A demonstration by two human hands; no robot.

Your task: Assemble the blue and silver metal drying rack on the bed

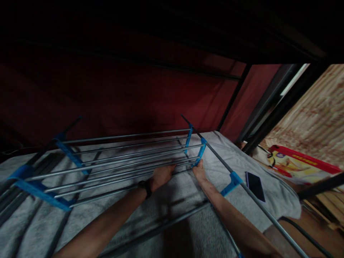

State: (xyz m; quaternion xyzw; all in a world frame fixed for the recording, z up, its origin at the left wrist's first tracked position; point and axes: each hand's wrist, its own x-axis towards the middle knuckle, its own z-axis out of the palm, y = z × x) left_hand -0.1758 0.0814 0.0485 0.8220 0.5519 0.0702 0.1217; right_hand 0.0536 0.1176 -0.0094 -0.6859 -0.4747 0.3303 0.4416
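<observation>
A rack of metal tubes [126, 155] and blue plastic connectors stands partly assembled on a grey blanket [242, 215]. My left hand [162, 175], with a dark band at its wrist, is closed around a lower metal tube [107, 194] near its right end. My right hand [199, 172] grips the lower end of a blue plastic connector [202, 152], where that tube meets it. Its fingertips are partly hidden behind the connector. Another blue connector [231, 183] sits on the right-hand upright tube [219, 156], beside my right forearm. On the left, a blue connector [43, 191] carries the tubes' other ends.
A phone [255, 186] lies on the blanket at the right. Dark bed-frame posts [233, 98] and a low dark overhead surround the space. Red cloth [120, 96] hangs behind. A red and yellow box [298, 163] stands beyond the bed, near a corrugated wall [317, 118].
</observation>
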